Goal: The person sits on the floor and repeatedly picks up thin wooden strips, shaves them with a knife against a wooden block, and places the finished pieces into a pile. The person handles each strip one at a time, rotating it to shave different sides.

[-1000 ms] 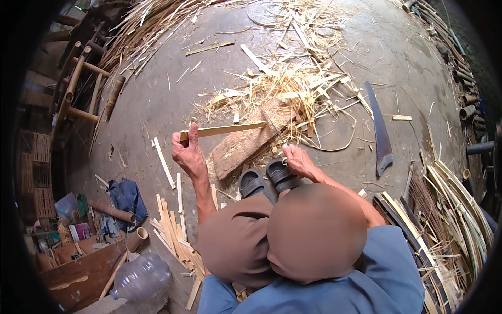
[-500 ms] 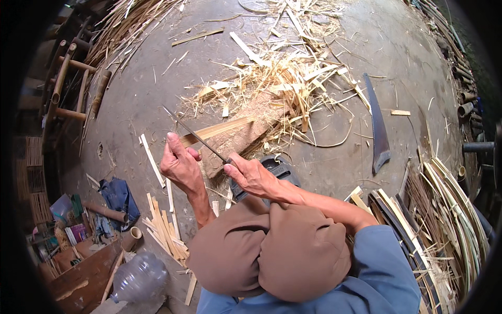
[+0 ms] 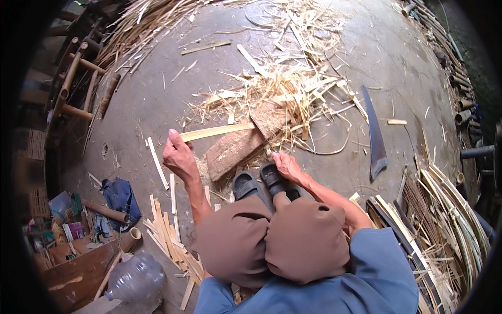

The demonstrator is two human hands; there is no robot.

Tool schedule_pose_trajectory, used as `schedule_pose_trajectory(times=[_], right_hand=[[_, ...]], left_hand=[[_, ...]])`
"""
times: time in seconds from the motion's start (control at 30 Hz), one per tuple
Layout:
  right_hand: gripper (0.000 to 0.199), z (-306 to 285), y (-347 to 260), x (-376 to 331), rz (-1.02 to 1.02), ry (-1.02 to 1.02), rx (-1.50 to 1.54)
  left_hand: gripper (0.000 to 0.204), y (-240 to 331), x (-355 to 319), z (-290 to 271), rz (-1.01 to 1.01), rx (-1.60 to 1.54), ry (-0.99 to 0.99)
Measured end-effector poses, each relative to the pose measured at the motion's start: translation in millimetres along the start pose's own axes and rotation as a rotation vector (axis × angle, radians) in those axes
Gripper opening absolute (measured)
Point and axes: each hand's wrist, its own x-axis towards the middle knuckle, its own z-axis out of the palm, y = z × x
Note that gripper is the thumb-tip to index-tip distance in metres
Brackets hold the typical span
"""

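My left hand (image 3: 179, 154) pinches the near end of a flat, pale bamboo strip (image 3: 217, 132), which points to the right over a worn wooden block (image 3: 227, 156) on the floor. Closed around the handle of a thin knife (image 3: 260, 130) is my right hand (image 3: 286, 166), to the right of the block. The dark blade slants up and left, meeting the strip at its far end; whether it cuts in there cannot be made out. My sandals (image 3: 250, 184) are just below the block.
A heap of shavings (image 3: 293, 94) covers the block's far end. To the right lies a handsaw blade (image 3: 375, 133). Bundled strips (image 3: 455, 209) fill the lower right. Cut strips (image 3: 170, 235), a clear plastic bottle (image 3: 137, 276) and a bamboo frame (image 3: 73, 78) are at left.
My right hand has moved right, taking the knife from near my left hand to the strip's far end. The left hand keeps its hold, and the strip now lies more level.
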Motion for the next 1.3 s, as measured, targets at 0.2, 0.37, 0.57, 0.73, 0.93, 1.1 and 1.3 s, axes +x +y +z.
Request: schedule_pose_trajectory(times=[0.2,0.37,0.57,0.73,0.93,1.1,1.3], right_hand=[[0.041,-1,-10,-1,0.099,-0.095,0.124],[0.023,-50,-37,-23,-0.152,0.053,0.094],[0.023,-83,-63,-3,-0.350,0.023,-0.390],[0.026,-42,-125,-4,-0.623,-0.209,-0.355],[0.020,-78,-68,104,0.136,-0.133,-0.151],[0.023,-41,-139,-2,-0.574,-0.163,-0.593],[0.019,-78,-102,55,-0.453,0.022,-0.605]], left_hand=[[0.033,-52,-75,129,-0.200,-0.788,-0.163],[0.026,-53,-52,107,-0.641,-0.808,-0.336],[0.020,-82,-32,7,-0.806,-0.829,-0.668],[0.029,-39,-79,-57,-0.749,-0.763,-0.949],[0.044,0,-114,-105,-0.628,-0.826,-0.914],[0.046,-33,-108,-106,-0.651,-0.751,-0.914],[0.040,2,-112,-118,-0.497,-0.773,-1.037]])
